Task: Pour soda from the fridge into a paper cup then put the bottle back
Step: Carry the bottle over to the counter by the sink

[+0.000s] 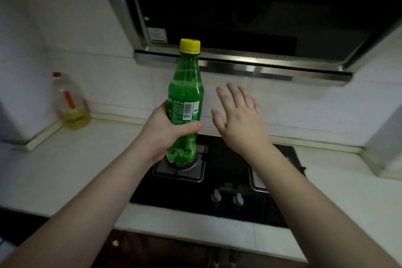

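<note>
The green soda bottle [185, 102] stands upright in the air above the black gas hob [219, 180], over its left burner [180, 169], with the yellow cap [190, 45] screwed on. The left hand [162, 135] wraps around the bottle's labelled middle, thumb across the front. The right hand [239, 119] hovers just beside the bottle above the hob, fingers spread and holding nothing. A range hood [239, 28] hangs above the hob, and an oil jug [69, 102] sits on the white counter [54, 169] well to the hob's left
</note>
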The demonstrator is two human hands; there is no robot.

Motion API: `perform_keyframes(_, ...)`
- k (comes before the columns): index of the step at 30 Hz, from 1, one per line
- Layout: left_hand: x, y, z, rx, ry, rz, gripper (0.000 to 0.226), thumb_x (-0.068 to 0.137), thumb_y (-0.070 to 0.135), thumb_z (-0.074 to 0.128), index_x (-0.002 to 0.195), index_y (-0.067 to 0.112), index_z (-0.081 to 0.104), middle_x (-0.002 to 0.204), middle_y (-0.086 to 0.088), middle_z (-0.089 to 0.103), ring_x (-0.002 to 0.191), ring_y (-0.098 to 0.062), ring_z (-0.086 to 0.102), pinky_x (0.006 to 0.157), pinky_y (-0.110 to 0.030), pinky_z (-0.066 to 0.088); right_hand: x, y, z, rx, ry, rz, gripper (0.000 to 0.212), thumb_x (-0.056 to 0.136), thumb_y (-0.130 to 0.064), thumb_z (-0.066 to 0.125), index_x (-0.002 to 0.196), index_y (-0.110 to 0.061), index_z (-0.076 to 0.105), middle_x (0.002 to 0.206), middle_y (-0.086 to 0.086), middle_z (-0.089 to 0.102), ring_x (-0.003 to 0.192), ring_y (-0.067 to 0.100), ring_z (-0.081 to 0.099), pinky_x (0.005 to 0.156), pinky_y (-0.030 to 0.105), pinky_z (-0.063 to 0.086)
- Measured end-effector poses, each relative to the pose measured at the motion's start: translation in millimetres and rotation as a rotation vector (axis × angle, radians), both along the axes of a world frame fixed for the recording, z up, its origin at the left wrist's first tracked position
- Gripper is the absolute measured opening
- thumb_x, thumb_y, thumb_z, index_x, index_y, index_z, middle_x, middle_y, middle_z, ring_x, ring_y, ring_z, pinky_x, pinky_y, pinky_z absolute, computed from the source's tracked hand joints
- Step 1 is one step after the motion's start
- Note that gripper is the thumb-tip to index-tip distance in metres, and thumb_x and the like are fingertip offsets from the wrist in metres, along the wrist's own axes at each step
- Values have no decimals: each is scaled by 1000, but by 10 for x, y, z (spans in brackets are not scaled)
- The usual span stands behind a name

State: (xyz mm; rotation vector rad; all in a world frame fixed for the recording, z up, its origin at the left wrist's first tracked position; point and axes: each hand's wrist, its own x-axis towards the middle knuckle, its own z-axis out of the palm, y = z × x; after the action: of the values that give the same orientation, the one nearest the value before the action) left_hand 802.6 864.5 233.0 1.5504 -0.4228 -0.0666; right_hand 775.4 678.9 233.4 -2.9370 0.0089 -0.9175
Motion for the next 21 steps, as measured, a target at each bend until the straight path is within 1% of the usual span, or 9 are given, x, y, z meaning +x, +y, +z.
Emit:
perform_keyframes(2,32,-182,18,19,-11,-96,64,51,25,88,109,13,63,94,0,74,92,-19,71,83,-37,56,-112,-150,5,-7,-10,-79,58,94,-46,33,144,-18,38,150,10,37,138,31,33,109,46,29)
perform_keyframes(4,27,-389,18,28,-23,-187,63,53,19,92,109,14,63,93,1,74,91,-19,71,82,-37,56,-264,-314,-11,-12,-10,-160,58,94,-47,30,144,-19,38,150,9,38,138,30,33,109,46,29)
perform_keyframes(7,-38,-743,-10,13,-12,-307,53,60,16,87,107,18,63,93,2,73,91,-16,70,81,-36,56,-552,-579,-51,1,-13,-291,59,93,-48,29,143,-19,40,150,9,39,137,29,34,109,46,29)
perform_keyframes(8,-74,-867,-28,3,-2,-346,54,59,16,86,107,19,63,95,1,74,91,-16,71,81,-35,56,-659,-666,-64,6,-11,-333,59,93,-48,28,143,-19,40,150,9,39,137,29,34,109,47,29)
perform_keyframes(10,-165,-1124,-64,-21,20,-417,54,56,18,85,106,19,63,95,0,74,91,-15,71,79,-33,55,-886,-838,-93,2,-5,-415,59,93,-48,30,143,-19,41,149,9,39,137,30,35,109,47,30)
perform_keyframes(13,-369,-1522,-84,-28,26,-533,48,64,8,85,105,19,63,96,-1,74,89,-14,71,77,-31,53,-1248,-1096,-122,-3,0,-530,57,93,-47,35,143,-20,40,149,9,39,137,30,34,109,46,29)
perform_keyframes(15,-550,-1789,-82,-26,18,-614,50,63,11,88,106,19,64,97,-1,74,91,-15,71,78,-31,54,-1498,-1259,-120,7,4,-602,57,93,-47,36,144,-21,39,150,7,38,138,29,32,110,45,27)
perform_keyframes(18,-850,-2173,-87,-9,14,-728,54,61,21,85,110,18,64,100,-2,74,95,-18,71,85,-37,56,-1896,-1498,-121,45,13,-683,60,93,-50,30,146,-23,36,152,7,36,139,28,31,111,43,25)
perform_keyframes(21,-1127,-2529,-102,-7,18,-810,60,56,26,87,111,17,64,99,-2,75,95,-20,71,85,-39,56,-2310,-1737,-150,76,8,-764,61,93,-50,30,148,-23,31,152,7,34,138,27,30,111,42,25)
